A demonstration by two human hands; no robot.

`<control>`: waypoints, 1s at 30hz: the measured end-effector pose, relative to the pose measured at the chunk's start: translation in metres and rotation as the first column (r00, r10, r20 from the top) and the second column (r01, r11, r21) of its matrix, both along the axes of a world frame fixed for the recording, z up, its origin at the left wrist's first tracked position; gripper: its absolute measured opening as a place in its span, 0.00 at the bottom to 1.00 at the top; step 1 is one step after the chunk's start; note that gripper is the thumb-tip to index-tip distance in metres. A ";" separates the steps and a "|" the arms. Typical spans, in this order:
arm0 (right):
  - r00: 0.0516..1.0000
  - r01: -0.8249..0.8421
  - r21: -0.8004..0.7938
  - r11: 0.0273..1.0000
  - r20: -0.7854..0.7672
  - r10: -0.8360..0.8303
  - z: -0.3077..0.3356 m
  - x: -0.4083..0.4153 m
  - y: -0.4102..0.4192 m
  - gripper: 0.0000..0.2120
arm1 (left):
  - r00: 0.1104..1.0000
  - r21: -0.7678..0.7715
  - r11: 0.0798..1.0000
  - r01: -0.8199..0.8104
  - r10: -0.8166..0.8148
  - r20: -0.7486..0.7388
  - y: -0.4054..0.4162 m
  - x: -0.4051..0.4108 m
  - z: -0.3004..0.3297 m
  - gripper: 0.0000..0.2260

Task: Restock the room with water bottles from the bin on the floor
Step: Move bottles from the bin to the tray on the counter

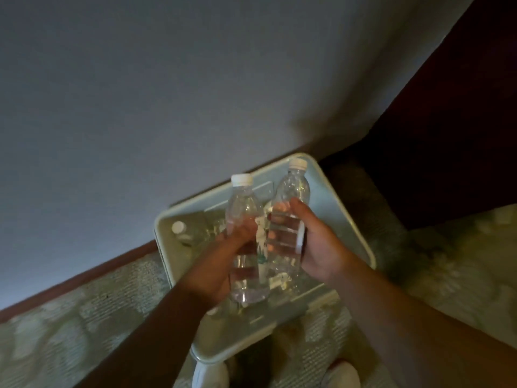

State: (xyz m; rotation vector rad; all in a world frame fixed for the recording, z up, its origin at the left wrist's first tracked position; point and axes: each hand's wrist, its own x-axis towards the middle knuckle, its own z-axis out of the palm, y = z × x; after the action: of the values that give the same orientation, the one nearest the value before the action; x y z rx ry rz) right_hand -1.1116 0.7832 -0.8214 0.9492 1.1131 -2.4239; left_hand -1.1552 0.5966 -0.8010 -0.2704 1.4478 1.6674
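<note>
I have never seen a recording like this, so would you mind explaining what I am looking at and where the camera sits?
There is no machine here, only a person's two bare hands. The single picture comes from a camera worn on the head, looking forward and down. The left hand holds one clear water bottle with a white cap, and the right hand holds a second bottle; both are upright, side by side. Under them, a pale bin stands on the patterned carpet against the wall. More bottles lie inside it, one white cap showing at its left. White shoes show at the bottom edge.
</note>
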 end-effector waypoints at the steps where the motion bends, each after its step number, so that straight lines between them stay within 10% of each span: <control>1: 1.000 0.012 -0.009 1.000 -0.015 -0.012 0.026 0.001 0.004 0.36 | 1.000 0.010 1.000 -0.003 0.003 -0.028 0.004 0.000 0.026 0.30; 12: 0.908 0.304 0.034 0.952 -0.314 -0.279 0.379 0.051 0.064 0.25 | 0.991 0.486 0.865 0.127 -0.087 -0.104 0.062 -0.012 0.353 0.28; 17: 0.880 0.358 0.249 0.900 -0.413 -0.236 0.517 0.097 0.081 0.42 | 0.939 0.417 0.884 0.209 -0.061 -0.339 0.113 0.006 0.505 0.41; 22: 0.806 0.450 0.317 0.835 -0.547 -0.226 0.619 0.135 0.104 0.25 | 0.869 0.438 0.823 0.361 -0.126 -0.479 0.158 0.043 0.616 0.36; 30: 0.760 0.579 0.430 0.693 -0.593 -0.266 0.706 0.205 0.164 0.28 | 0.883 0.524 0.772 0.359 -0.100 -0.458 0.229 0.113 0.712 0.21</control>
State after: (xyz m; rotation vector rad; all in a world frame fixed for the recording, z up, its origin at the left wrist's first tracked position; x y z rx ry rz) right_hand -0.9070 0.9467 -0.1150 0.8446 2.1609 -2.8553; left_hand -1.0426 0.8253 -0.0895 0.6330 1.0862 1.9378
